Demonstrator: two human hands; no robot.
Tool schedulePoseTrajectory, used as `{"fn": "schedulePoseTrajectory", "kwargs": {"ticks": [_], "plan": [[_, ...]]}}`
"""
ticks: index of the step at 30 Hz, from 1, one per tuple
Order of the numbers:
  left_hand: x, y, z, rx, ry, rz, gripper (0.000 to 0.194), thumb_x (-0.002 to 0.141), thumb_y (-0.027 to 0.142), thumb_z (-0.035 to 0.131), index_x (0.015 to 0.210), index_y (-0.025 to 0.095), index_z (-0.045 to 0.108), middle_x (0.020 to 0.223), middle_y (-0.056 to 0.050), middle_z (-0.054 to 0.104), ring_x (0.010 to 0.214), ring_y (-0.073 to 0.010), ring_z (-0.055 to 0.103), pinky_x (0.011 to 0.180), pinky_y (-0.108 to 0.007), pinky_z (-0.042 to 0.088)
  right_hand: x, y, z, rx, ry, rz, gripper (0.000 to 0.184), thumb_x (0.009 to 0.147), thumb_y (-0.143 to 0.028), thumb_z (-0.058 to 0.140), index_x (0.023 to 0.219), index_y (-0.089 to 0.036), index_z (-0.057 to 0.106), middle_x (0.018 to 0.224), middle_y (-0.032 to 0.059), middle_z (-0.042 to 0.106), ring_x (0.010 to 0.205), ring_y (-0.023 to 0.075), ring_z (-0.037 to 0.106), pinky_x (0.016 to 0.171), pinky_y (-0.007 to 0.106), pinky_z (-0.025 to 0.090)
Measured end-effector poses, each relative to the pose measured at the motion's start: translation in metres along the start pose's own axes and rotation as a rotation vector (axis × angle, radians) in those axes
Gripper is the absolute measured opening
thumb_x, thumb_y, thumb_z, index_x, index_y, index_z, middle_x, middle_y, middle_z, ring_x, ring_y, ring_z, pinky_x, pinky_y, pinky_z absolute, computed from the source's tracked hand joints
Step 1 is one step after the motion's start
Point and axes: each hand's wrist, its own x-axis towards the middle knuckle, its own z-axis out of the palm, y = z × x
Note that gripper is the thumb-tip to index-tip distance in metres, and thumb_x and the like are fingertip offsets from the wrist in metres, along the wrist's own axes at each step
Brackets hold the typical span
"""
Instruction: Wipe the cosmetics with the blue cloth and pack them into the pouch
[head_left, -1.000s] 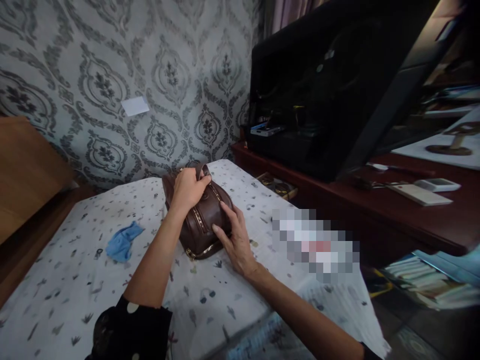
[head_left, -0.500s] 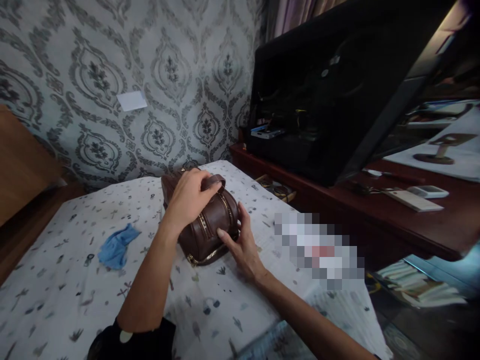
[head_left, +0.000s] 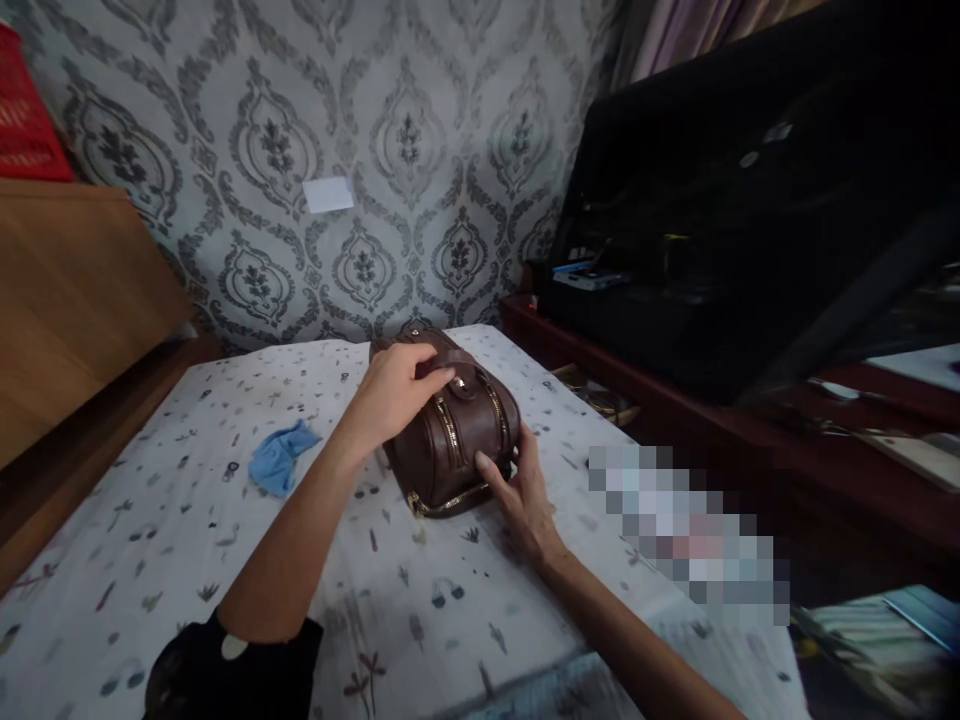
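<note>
A small brown leather bag [head_left: 459,440] with gold zips lies on a white patterned sheet [head_left: 187,560]. My left hand [head_left: 394,392] rests on top of it, fingers curled over its strap and upper edge. My right hand [head_left: 521,488] is at the bag's near right corner, fingertips pinched at the zip along the lower edge. What those fingertips hold is too small to make out.
A crumpled blue cloth [head_left: 279,456] lies on the sheet left of the bag. A dark wooden unit [head_left: 675,400] with a large black screen [head_left: 750,200] stands to the right. A wooden board [head_left: 67,300] leans at the left. Books [head_left: 870,630] lie at lower right.
My left hand has slid along the top of the bag onto its strap. My right hand has dropped from the bag's side to its lower zip corner. The view has swung left.
</note>
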Motion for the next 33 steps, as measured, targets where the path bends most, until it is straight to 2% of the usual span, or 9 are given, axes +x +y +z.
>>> {"fn": "schedulePoseTrajectory", "kwargs": {"ticks": [5,10,13,16,18,21,25,29,33], "plan": [[-0.011,0.013,0.002,0.031,0.033,0.000,0.022,0.085,0.024,0.061,0.064,0.019,0.055,0.060,0.003,0.053,0.060,-0.0142,0.047,0.060,-0.027,0.034,0.000,0.002,-0.001,-0.031,-0.010,-0.042,0.074,0.091,-0.052,0.062,0.153,-0.026,0.030,0.151,0.0131,0.045,0.141,0.0299,0.043,0.117,0.054,0.038],[-0.027,0.025,0.005,0.152,-0.021,0.054,0.016,0.087,0.023,0.063,0.071,0.021,0.060,0.069,0.000,0.062,0.067,-0.0180,0.056,0.064,-0.030,0.038,0.000,0.003,-0.001,-0.031,-0.018,-0.017,0.078,0.090,-0.054,0.063,0.153,-0.025,0.028,0.154,0.0148,0.042,0.141,0.0303,0.043,0.119,0.056,0.035],[-0.026,0.028,0.007,0.259,-0.050,0.084,0.006,0.090,0.025,0.062,0.086,0.023,0.065,0.077,-0.002,0.066,0.073,-0.0211,0.060,0.066,-0.032,0.041,0.001,0.003,0.000,-0.031,0.006,-0.050,0.077,0.089,-0.054,0.064,0.153,-0.025,0.030,0.153,0.0140,0.043,0.141,0.0311,0.043,0.119,0.057,0.034],[-0.014,0.031,0.013,0.342,-0.032,0.101,0.022,0.089,0.026,0.064,0.112,0.025,0.065,0.094,-0.005,0.071,0.089,-0.0259,0.064,0.074,-0.034,0.044,0.001,0.002,0.000,-0.023,0.014,-0.090,0.078,0.089,-0.054,0.063,0.154,-0.025,0.032,0.152,0.0131,0.045,0.142,0.0313,0.042,0.120,0.056,0.033],[-0.003,0.034,0.019,0.406,-0.007,0.129,0.027,0.089,0.027,0.065,0.116,0.025,0.065,0.107,-0.007,0.071,0.103,-0.0299,0.062,0.082,-0.036,0.045,0.000,0.001,-0.002,0.012,-0.002,-0.087,0.078,0.089,-0.055,0.064,0.154,-0.026,0.032,0.152,0.0124,0.047,0.141,0.0312,0.043,0.119,0.055,0.036],[0.011,0.036,0.029,0.466,-0.002,0.137,0.013,0.091,0.031,0.061,0.097,0.024,0.071,0.099,-0.009,0.072,0.097,-0.0300,0.062,0.079,-0.036,0.043,-0.001,-0.002,-0.005,0.093,-0.028,-0.041,0.078,0.088,-0.054,0.065,0.154,-0.027,0.033,0.149,0.0115,0.050,0.138,0.0310,0.048,0.115,0.054,0.041],[0.021,0.034,0.035,0.347,0.016,0.052,0.022,0.091,0.033,0.059,0.074,0.022,0.066,0.075,-0.003,0.069,0.073,-0.0219,0.060,0.066,-0.031,0.038,0.000,-0.001,-0.007,0.155,-0.033,-0.045,0.072,0.089,-0.052,0.064,0.151,-0.027,0.037,0.153,0.0102,0.047,0.138,0.0296,0.048,0.117,0.053,0.040],[0.024,0.027,0.038,0.159,0.064,-0.008,0.022,0.088,0.032,0.059,0.071,0.019,0.065,0.073,-0.003,0.070,0.071,-0.0191,0.060,0.065,-0.028,0.040,0.002,0.006,-0.003,0.155,-0.009,-0.081,0.073,0.089,-0.052,0.065,0.151,-0.026,0.036,0.154,0.0117,0.046,0.137,0.0289,0.049,0.116,0.051,0.041],[0.022,0.020,0.043,-0.001,0.059,0.038,0.021,0.085,0.031,0.060,0.070,0.017,0.065,0.069,-0.001,0.068,0.067,-0.0164,0.058,0.066,-0.027,0.041,0.004,0.009,-0.001,0.165,0.001,-0.078,0.074,0.088,-0.054,0.065,0.150,-0.025,0.036,0.151,0.0124,0.047,0.136,0.0288,0.050,0.114,0.051,0.044]]}}
